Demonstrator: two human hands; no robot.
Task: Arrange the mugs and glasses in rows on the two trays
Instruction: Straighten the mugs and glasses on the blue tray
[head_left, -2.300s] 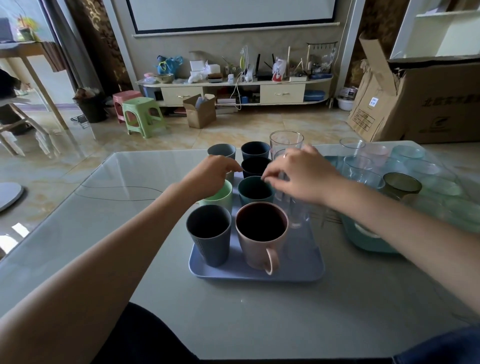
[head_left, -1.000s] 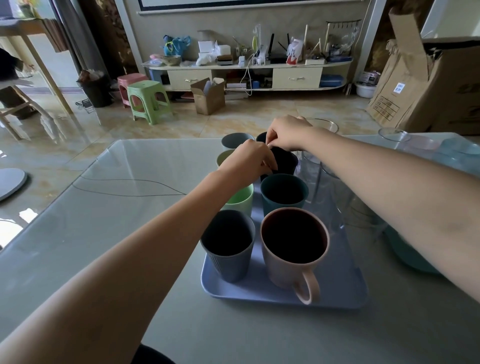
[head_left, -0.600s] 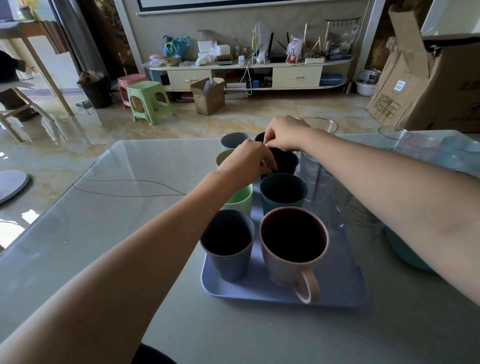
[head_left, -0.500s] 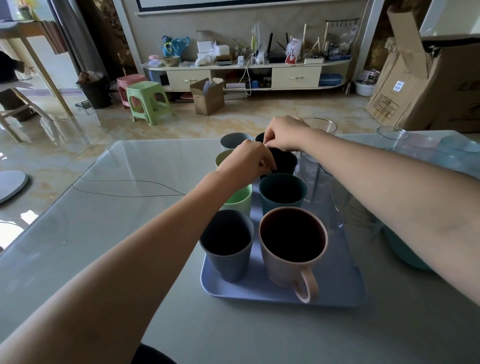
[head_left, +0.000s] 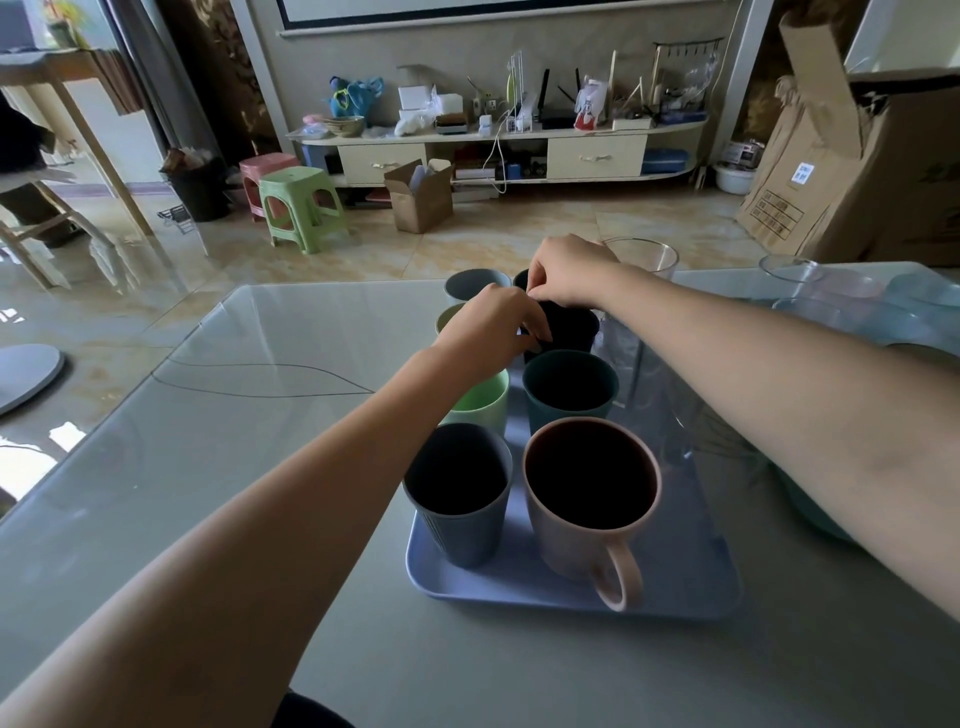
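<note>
Both hands, left (head_left: 488, 327) and right (head_left: 569, 270), grip 1 dark, matte, handleless cup (head_left: 569, 327) by its rim.

On the table (head_left: 208, 467): a tray (head_left: 675, 582) at centre, a second tray (head_left: 810, 514) just to its right. On the first, cups in two columns; nearest, a ribbed cup (head_left: 460, 499) left of a handled mug (head_left: 592, 499). Behind the mug, a cup (head_left: 569, 384), then another (head_left: 569, 327) with both hands at its rim: left hand (head_left: 493, 327) nearer, right hand (head_left: 569, 270) farther. Glasses (head_left: 641, 260) along the right side.
</note>
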